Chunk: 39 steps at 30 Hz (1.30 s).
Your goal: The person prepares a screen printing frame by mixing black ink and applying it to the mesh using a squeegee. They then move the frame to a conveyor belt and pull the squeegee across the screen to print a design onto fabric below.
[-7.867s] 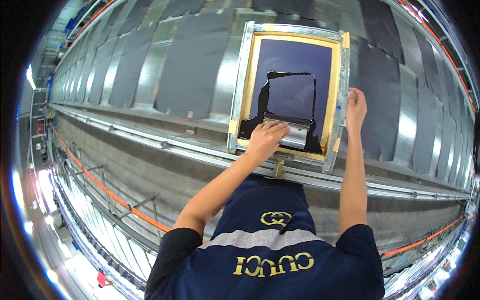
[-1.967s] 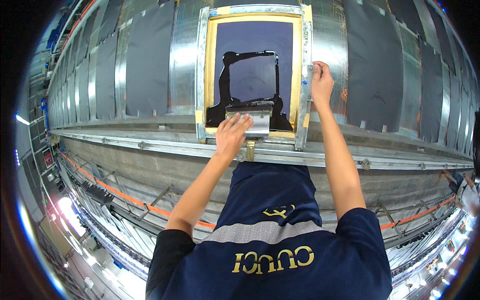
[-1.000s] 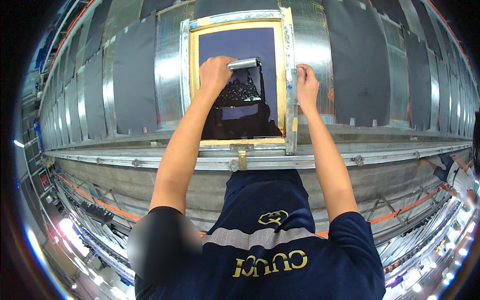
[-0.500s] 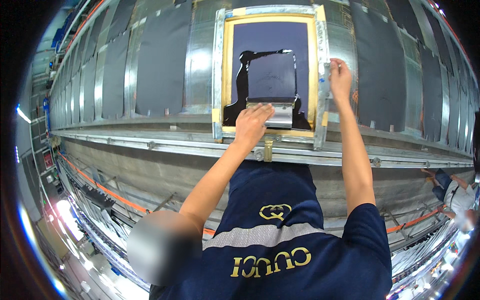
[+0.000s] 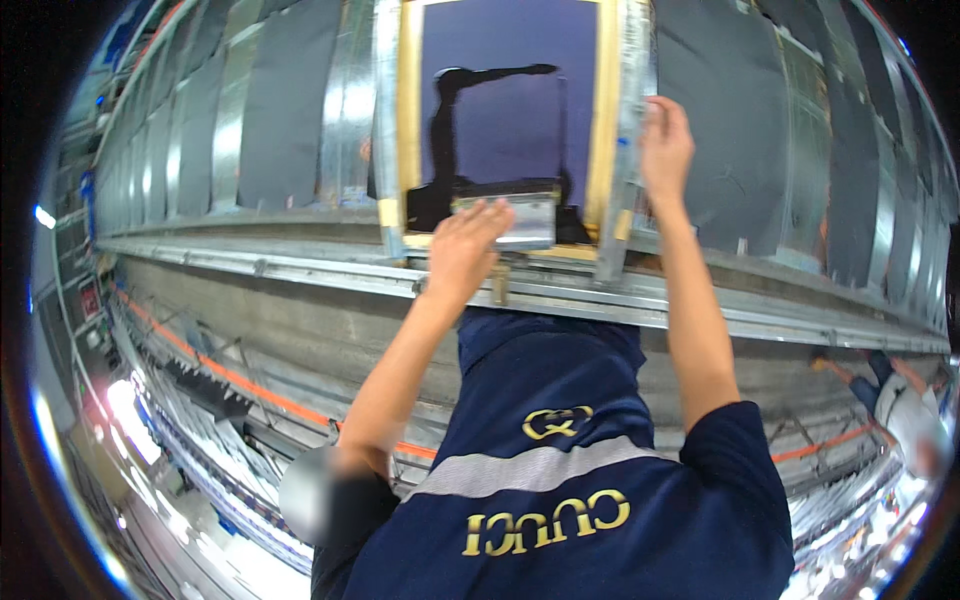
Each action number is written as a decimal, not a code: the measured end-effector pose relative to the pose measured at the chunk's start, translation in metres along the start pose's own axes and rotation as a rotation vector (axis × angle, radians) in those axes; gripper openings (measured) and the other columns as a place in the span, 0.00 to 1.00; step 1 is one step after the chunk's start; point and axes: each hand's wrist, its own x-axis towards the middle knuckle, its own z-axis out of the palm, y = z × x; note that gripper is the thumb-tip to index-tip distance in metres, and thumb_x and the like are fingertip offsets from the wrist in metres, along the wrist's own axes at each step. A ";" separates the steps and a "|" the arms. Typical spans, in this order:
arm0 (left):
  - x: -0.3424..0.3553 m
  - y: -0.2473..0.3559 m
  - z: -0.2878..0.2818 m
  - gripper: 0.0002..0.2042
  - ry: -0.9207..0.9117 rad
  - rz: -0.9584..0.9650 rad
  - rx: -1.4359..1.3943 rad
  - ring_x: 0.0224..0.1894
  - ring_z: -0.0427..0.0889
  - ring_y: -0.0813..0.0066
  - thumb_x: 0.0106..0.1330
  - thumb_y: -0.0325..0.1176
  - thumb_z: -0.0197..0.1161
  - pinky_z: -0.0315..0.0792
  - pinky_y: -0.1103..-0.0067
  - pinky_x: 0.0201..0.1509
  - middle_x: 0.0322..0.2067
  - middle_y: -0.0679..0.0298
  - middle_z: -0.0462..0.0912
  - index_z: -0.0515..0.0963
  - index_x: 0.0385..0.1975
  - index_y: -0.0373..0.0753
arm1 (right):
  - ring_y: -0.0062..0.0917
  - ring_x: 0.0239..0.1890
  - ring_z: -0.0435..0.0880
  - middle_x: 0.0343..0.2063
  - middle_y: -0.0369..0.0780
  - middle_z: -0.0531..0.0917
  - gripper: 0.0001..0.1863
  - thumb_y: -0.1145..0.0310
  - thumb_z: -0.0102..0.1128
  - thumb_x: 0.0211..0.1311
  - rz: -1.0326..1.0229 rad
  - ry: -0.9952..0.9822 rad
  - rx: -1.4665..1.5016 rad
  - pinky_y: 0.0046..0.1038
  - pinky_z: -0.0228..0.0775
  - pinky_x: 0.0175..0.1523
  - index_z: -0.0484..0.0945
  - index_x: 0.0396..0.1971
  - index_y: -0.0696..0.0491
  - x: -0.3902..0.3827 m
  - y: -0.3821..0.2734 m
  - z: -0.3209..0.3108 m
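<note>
A screen frame with yellow inner edges holds a purple screen, with black ink in a rough outline round a squarish middle. My left hand grips a silver metal squeegee at the screen's near end, fingers over its top. My right hand has curled fingers on the frame's right metal rail.
Grey cloth panels lie on the long metal table either side of the frame. A metal rail runs along its near edge. An orange strip runs behind me. A co-worker bends at the right.
A second ago the squeegee was at the screen's upper middle amid spread ink; since half a second ago it sits at the near end. The view has shifted, putting the frame higher in the picture.
</note>
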 end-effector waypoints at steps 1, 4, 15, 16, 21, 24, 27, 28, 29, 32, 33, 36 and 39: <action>-0.009 -0.032 -0.011 0.33 -0.014 0.012 0.015 0.68 0.80 0.61 0.52 0.19 0.65 0.74 0.65 0.67 0.64 0.64 0.83 0.82 0.63 0.50 | 0.17 0.32 0.78 0.31 0.32 0.81 0.15 0.57 0.56 0.81 -0.015 -0.001 0.036 0.25 0.73 0.38 0.82 0.51 0.52 -0.010 0.007 0.030; -0.030 -0.103 -0.034 0.35 -0.065 -0.047 -0.044 0.69 0.78 0.57 0.49 0.16 0.64 0.72 0.65 0.72 0.65 0.61 0.81 0.82 0.63 0.47 | 0.26 0.41 0.85 0.37 0.42 0.87 0.16 0.57 0.54 0.81 0.119 -0.058 -0.027 0.32 0.76 0.51 0.82 0.49 0.55 -0.036 -0.031 0.101; -0.029 -0.111 -0.028 0.30 -0.094 -0.014 0.012 0.67 0.80 0.56 0.53 0.14 0.60 0.73 0.64 0.69 0.62 0.61 0.84 0.84 0.59 0.42 | 0.53 0.32 0.85 0.27 0.55 0.82 0.07 0.69 0.56 0.77 0.181 0.023 0.014 0.49 0.73 0.38 0.79 0.47 0.54 -0.034 -0.019 0.113; -0.026 -0.111 -0.029 0.31 -0.103 -0.012 0.011 0.67 0.80 0.56 0.53 0.13 0.60 0.73 0.64 0.69 0.62 0.61 0.84 0.84 0.59 0.42 | 0.55 0.35 0.85 0.28 0.56 0.83 0.07 0.69 0.55 0.76 0.180 0.020 0.006 0.51 0.74 0.40 0.79 0.47 0.54 -0.034 -0.015 0.114; -0.013 -0.110 -0.036 0.34 -0.168 0.004 0.047 0.68 0.79 0.53 0.48 0.12 0.57 0.69 0.63 0.73 0.63 0.58 0.83 0.82 0.61 0.39 | 0.58 0.42 0.84 0.33 0.57 0.85 0.07 0.71 0.56 0.75 0.147 0.096 0.103 0.52 0.75 0.44 0.78 0.48 0.55 -0.036 0.000 0.125; -0.007 -0.110 -0.037 0.30 -0.155 0.010 0.076 0.66 0.81 0.53 0.49 0.14 0.58 0.70 0.64 0.69 0.59 0.56 0.86 0.83 0.57 0.38 | 0.57 0.45 0.84 0.39 0.58 0.85 0.09 0.72 0.51 0.76 0.229 0.047 0.169 0.53 0.76 0.49 0.77 0.48 0.56 -0.038 -0.004 0.122; -0.007 -0.114 -0.032 0.23 -0.130 0.000 0.127 0.59 0.85 0.54 0.58 0.20 0.62 0.72 0.65 0.64 0.55 0.55 0.88 0.84 0.55 0.36 | 0.57 0.42 0.85 0.42 0.58 0.84 0.11 0.76 0.50 0.72 0.232 -0.031 0.180 0.53 0.79 0.47 0.73 0.51 0.59 -0.041 0.001 0.123; -0.004 -0.116 -0.033 0.22 -0.141 0.005 0.140 0.57 0.86 0.54 0.59 0.20 0.62 0.72 0.65 0.63 0.55 0.54 0.88 0.84 0.55 0.35 | 0.58 0.40 0.86 0.41 0.58 0.84 0.12 0.77 0.50 0.71 0.257 -0.059 0.195 0.52 0.80 0.45 0.72 0.52 0.59 -0.040 -0.001 0.120; -0.002 -0.118 -0.034 0.22 -0.149 0.020 0.145 0.57 0.86 0.54 0.58 0.19 0.61 0.72 0.65 0.63 0.55 0.54 0.88 0.84 0.55 0.35 | 0.57 0.39 0.86 0.40 0.57 0.83 0.13 0.78 0.51 0.70 0.257 -0.062 0.207 0.51 0.81 0.43 0.72 0.52 0.59 -0.040 -0.004 0.117; -0.004 -0.120 -0.034 0.30 -0.186 0.002 0.166 0.58 0.84 0.52 0.49 0.15 0.55 0.71 0.63 0.67 0.56 0.54 0.88 0.83 0.57 0.33 | 0.54 0.37 0.87 0.40 0.54 0.82 0.16 0.80 0.51 0.69 0.242 -0.085 0.250 0.48 0.82 0.41 0.70 0.55 0.59 -0.039 0.003 0.116; -0.003 -0.118 -0.033 0.34 -0.204 -0.017 0.171 0.59 0.83 0.51 0.44 0.13 0.52 0.70 0.62 0.69 0.56 0.54 0.87 0.83 0.58 0.33 | 0.54 0.37 0.87 0.41 0.53 0.82 0.16 0.81 0.51 0.69 0.248 -0.083 0.270 0.48 0.82 0.41 0.70 0.55 0.60 -0.039 0.003 0.114; 0.001 -0.115 -0.033 0.35 -0.242 -0.016 0.171 0.61 0.82 0.50 0.44 0.12 0.52 0.69 0.62 0.71 0.58 0.53 0.87 0.83 0.59 0.32 | 0.52 0.39 0.87 0.43 0.52 0.81 0.18 0.82 0.52 0.67 0.295 -0.166 0.296 0.46 0.83 0.42 0.69 0.57 0.60 -0.034 0.006 0.112; 0.001 -0.113 -0.029 0.32 -0.249 -0.079 0.176 0.63 0.82 0.50 0.48 0.13 0.54 0.68 0.62 0.72 0.59 0.52 0.86 0.83 0.59 0.32 | 0.52 0.39 0.87 0.42 0.52 0.81 0.19 0.82 0.52 0.66 0.318 -0.178 0.324 0.46 0.83 0.42 0.69 0.57 0.59 -0.030 0.006 0.109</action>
